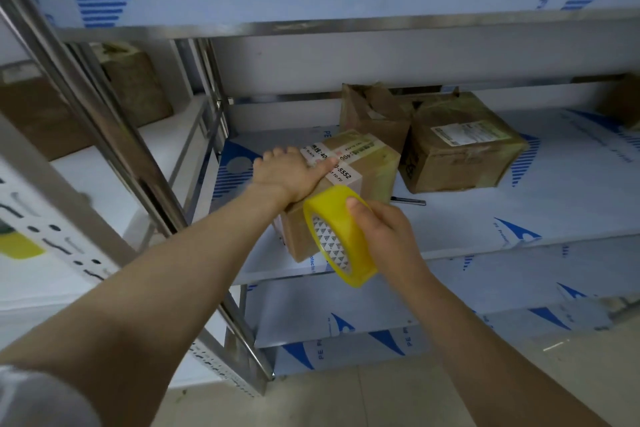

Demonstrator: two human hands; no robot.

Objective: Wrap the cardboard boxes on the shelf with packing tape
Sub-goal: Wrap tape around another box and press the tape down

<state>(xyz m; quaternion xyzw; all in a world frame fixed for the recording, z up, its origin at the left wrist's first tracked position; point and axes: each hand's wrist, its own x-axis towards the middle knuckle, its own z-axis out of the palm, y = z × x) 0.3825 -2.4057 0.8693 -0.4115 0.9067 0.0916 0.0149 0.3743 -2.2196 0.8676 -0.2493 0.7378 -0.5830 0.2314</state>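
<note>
Three boxes are counted on the shelf — the front-edge box is gripped by the left hand, one tape roll by the right hand.

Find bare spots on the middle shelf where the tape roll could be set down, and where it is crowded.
Widest: front right of the middle shelf, between labelled box, held box and front edge. Narrower: left of the held box, toward the post. Crowded: back centre, around the torn box.
</note>
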